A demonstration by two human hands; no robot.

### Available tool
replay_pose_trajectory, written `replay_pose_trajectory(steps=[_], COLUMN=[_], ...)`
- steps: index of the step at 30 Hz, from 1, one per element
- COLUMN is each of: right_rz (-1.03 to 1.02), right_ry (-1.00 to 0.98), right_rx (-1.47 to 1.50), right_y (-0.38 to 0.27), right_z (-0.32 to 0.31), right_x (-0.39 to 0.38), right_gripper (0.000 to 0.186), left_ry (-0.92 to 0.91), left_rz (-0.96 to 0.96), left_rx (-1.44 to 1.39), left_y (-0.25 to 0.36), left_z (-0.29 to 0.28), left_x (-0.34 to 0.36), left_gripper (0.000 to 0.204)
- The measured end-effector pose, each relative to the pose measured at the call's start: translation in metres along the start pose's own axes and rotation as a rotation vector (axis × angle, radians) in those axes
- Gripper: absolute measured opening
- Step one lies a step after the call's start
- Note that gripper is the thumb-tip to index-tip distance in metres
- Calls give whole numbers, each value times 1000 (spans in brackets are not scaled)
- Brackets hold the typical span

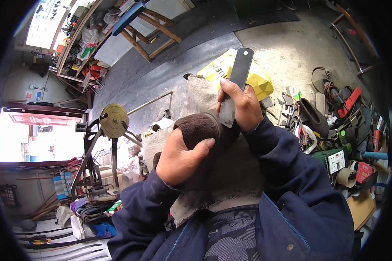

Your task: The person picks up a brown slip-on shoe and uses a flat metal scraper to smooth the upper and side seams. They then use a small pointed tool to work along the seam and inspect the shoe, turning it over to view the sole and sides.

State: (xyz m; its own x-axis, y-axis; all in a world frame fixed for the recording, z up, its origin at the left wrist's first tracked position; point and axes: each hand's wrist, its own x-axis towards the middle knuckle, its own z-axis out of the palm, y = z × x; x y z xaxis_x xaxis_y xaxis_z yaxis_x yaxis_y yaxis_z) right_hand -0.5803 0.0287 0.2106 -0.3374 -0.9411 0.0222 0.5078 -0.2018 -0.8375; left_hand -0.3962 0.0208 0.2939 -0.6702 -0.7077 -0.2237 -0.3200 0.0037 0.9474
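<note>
I have the left hand [178, 157] clasped around the fuzzy brown piece [197, 129], above the grey lap cloth [197, 96]; the right hand [245, 108] grips a flat blade [242, 67], its end at the piece's edge. I judge work underway; how much remains, I can't tell. Beyond, a yellow bag [261, 81] bears dark lettering.

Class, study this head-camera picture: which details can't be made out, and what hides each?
All in the head view:
1. Left hand: fingertips, except the thumb's, hidden by the fuzzy brown piece.
2. Flat tool: its middle, covered by the right hand.
3. Yellow bag: part hidden by tool and hand.
4. Bright opening: scene beyond, washed out by glare.
</note>
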Motion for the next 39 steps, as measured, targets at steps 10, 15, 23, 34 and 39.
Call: replay_pose_trajectory(steps=[10, 15, 23, 34, 39], right_rz=[-86, -114, -127, -210, -244], right_ry=[59, 95, 105, 86, 104], right_rx=[-12, 22, -39, -65, -102], right_y=[-2, 2, -1, 14, 14], right_z=[1, 3, 17, 30, 30], right_x=[-19, -25, 16, 11, 2], right_gripper=[43, 43, 40, 40, 40], left_ry=[-15, -33, 67, 146, 137], left_rz=[-30, -33, -61, -81, -93], left_rx=[-23, -25, -264, -353, -375], left_y=[3, 6, 6, -9, -13], left_z=[0, -2, -11, -19, -23], left_x=[0, 1, 15, 7, 7], left_gripper=[22, 22, 25, 23, 24])
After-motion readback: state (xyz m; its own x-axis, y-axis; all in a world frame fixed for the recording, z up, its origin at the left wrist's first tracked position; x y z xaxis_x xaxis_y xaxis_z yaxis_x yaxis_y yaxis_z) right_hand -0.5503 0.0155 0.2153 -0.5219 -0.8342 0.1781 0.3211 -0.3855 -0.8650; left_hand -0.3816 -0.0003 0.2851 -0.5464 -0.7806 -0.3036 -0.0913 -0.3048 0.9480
